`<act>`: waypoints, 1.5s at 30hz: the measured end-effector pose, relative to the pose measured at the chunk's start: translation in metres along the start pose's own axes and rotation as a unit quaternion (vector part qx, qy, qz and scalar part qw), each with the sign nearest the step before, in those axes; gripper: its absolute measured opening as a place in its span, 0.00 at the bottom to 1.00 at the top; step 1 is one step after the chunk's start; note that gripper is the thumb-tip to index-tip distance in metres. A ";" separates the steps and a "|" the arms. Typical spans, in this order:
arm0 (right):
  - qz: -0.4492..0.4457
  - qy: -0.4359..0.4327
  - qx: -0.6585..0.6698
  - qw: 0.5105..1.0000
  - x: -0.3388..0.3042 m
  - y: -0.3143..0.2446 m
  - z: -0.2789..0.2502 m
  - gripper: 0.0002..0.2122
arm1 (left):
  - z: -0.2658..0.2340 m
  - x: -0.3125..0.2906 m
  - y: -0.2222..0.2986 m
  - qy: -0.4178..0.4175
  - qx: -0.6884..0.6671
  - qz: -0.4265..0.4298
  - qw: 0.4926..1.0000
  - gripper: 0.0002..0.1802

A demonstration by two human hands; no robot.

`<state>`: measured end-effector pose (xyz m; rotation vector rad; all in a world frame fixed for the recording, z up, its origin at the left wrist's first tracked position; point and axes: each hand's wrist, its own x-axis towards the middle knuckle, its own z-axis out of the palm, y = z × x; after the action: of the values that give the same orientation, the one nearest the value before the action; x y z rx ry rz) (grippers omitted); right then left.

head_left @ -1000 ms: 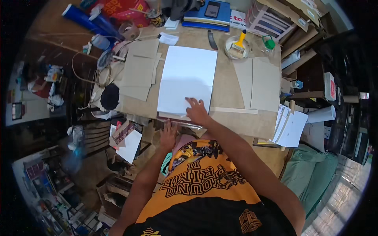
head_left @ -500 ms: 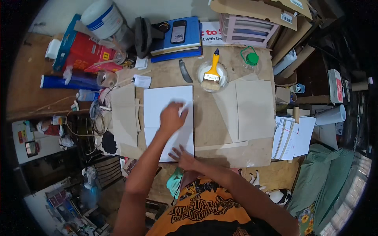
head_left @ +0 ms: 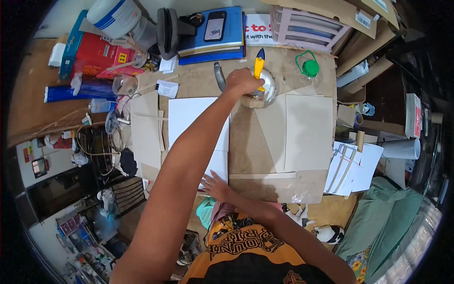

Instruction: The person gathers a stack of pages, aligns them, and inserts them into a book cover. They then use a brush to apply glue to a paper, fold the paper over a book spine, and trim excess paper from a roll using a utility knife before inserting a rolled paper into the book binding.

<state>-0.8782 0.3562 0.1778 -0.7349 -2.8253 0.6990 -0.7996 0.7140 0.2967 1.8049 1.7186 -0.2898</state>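
Brush position: the brush (head_left: 258, 71) is seen over a round container (head_left: 271, 87), toward the table's (head_left: 253, 146) far side.
Brush axis: pointed nearly straight away from the body, bristles nearest.
Brush look: yellow handle, dark tip, pale bristles.
Left hand: the nearer left hand (head_left: 242, 81) is placed against the handle from the left, fingers curled; whether it is gripped cannot be told.
Right hand: the right hand (head_left: 217, 188) is laid, fingers spread, on white paper (head_left: 194, 113).
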 end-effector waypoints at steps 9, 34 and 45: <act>-0.043 0.080 0.048 0.995 -0.001 -0.003 0.009 0.17 | 0.028 -0.007 -0.070 0.096 -0.351 -0.016 0.931 0.10; -0.089 -0.190 -0.118 0.971 0.046 -0.007 -0.056 0.41 | 0.239 -0.366 -0.296 0.531 -0.590 -0.227 0.564 0.17; -0.100 -0.164 -0.093 0.977 0.044 0.006 -0.053 0.46 | 0.270 -0.336 -0.275 0.482 -0.520 -0.293 0.641 0.09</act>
<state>-0.9009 0.4034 0.2226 -0.3753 -3.2409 0.5730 -1.0377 0.2731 0.1943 0.3862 2.2936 1.4113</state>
